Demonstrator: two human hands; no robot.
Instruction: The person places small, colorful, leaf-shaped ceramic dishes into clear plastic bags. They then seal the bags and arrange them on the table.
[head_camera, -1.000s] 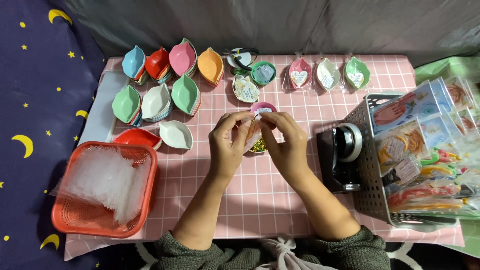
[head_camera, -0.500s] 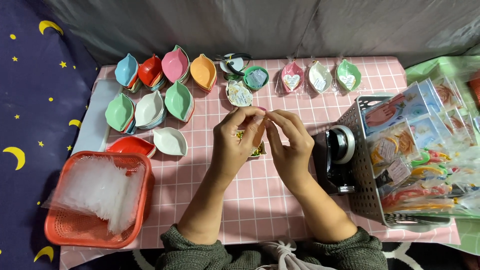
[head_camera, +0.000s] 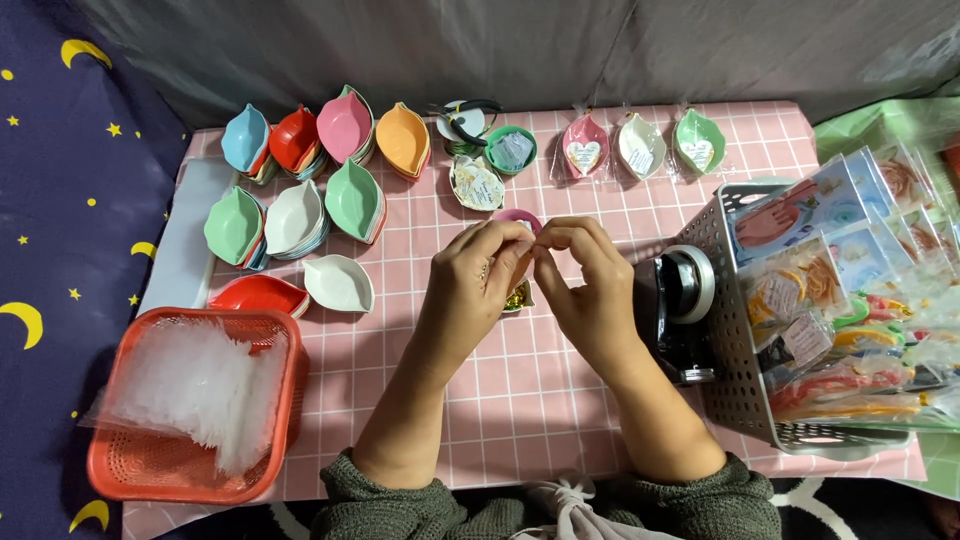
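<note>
Both hands meet above the desk (head_camera: 400, 400): left hand (head_camera: 478, 275) and right hand (head_camera: 590, 280) pinch fingertips together on something tiny, probably a small pink piece (head_camera: 520, 216), directly over a gold-flecked dish (head_camera: 516, 298).

The leaf-shaped dishes (head_camera: 345, 125) look like smooth, glossy plastic. A matt pink checked cloth covers the worktop (head_camera: 520, 400). The red basket (head_camera: 190, 470) is perforated plastic, stuffed with clear, shiny film bags (head_camera: 195, 385). The grey basket (head_camera: 740, 390) is matt plastic too.
</note>
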